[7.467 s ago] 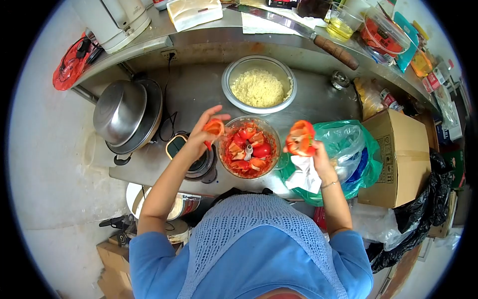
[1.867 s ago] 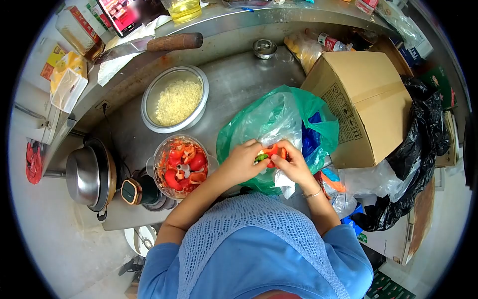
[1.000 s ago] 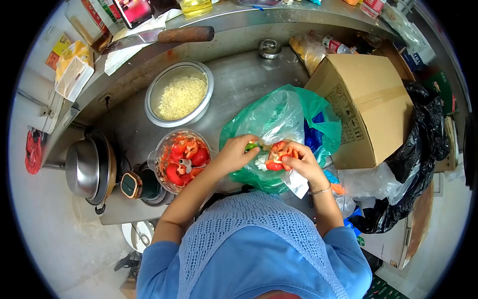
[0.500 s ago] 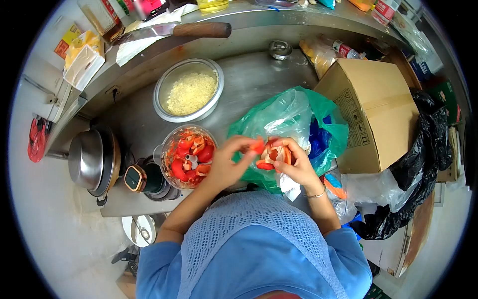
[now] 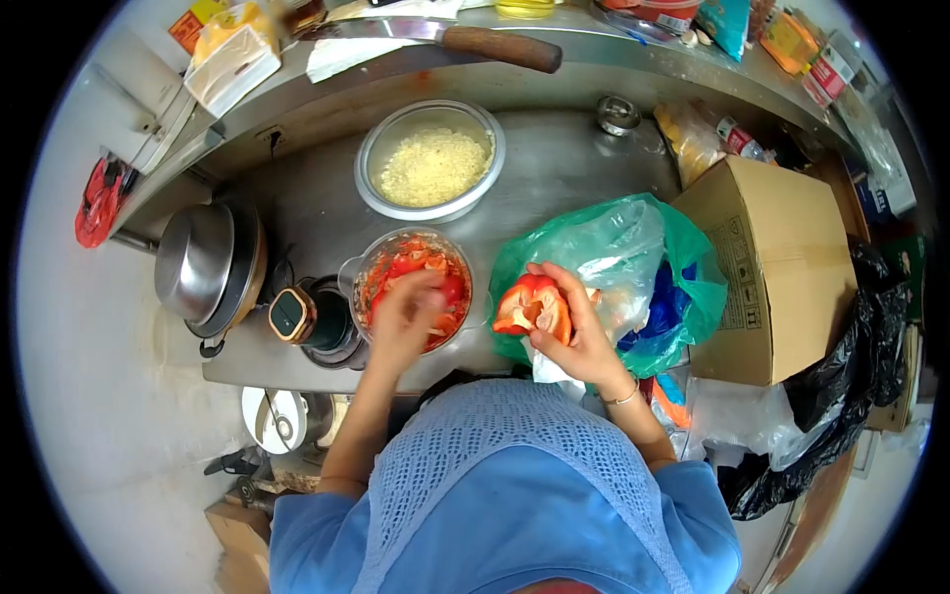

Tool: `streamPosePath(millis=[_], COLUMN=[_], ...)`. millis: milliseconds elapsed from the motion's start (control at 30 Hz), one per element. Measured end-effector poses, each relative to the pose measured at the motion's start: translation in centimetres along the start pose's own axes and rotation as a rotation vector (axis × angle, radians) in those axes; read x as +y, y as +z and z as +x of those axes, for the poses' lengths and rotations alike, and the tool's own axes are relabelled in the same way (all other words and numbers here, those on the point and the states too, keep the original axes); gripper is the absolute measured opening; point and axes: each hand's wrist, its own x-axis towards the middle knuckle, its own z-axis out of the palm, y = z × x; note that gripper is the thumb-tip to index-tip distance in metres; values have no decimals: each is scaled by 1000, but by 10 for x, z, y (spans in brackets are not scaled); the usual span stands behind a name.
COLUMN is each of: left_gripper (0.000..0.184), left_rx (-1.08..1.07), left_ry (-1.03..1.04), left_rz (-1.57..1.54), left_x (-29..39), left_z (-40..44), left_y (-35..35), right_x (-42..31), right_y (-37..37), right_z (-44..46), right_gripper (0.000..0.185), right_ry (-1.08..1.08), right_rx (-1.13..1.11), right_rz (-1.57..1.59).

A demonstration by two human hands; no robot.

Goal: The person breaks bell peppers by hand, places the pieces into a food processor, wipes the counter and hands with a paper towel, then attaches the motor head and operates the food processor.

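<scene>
My left hand (image 5: pixel 404 315) is over the clear processor bowl (image 5: pixel 348 279), which holds red pepper pieces (image 5: pixel 450 289). Its fingers are blurred, and whether anything is between them cannot be made out. My right hand (image 5: pixel 579 342) grips an opened red pepper (image 5: pixel 534 309) with pale flesh inside, and a white tissue (image 5: pixel 556 374) hangs under that hand. Beneath and beyond it lies a green plastic bag (image 5: pixel 515 250). Behind the processor bowl, a metal bowl (image 5: pixel 374 188) contains chopped pale-yellow bits (image 5: pixel 435 168).
A dark motor unit (image 5: pixel 332 322) stands left of the processor bowl, with stacked metal pans (image 5: pixel 198 262) farther left. The cardboard box (image 5: pixel 807 267) is at the right. A wooden-handled knife (image 5: pixel 500 47) lies on the shelf, above a small metal cup (image 5: pixel 617 115).
My left hand has moved left from beside the pepper to over the processor bowl. The red piece it held is no longer distinguishable. My right hand still holds the pepper. The view has turned left.
</scene>
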Motion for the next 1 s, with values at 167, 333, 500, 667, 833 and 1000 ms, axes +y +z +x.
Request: streamPosePath(millis=[167,333,500,667,833,1000], left_gripper=[45,44,41,26,24,25], left_rx=[-367,-270,-169,-282,-300,-245], left_ry=[-400,-220,129,101,-41,43], left_rz=[-496,-159,297,448,319,235], left_x=[25,26,14,21,20,-1], left_z=[3,0,-1,1,3,3], left_y=[37,48,51,46,44,47], right_x=[6,6,4,13,18,27], right_y=[17,15,16,20,17,14], right_z=[7,10,14,19,27,28], right_gripper=[62,49,37,29,23,25], right_ry=[-9,26,141,0,32,175], right_rx=[3,41,-18,-110,-141,-160], right_rz=[-129,-280,-217,-538,-406,-311])
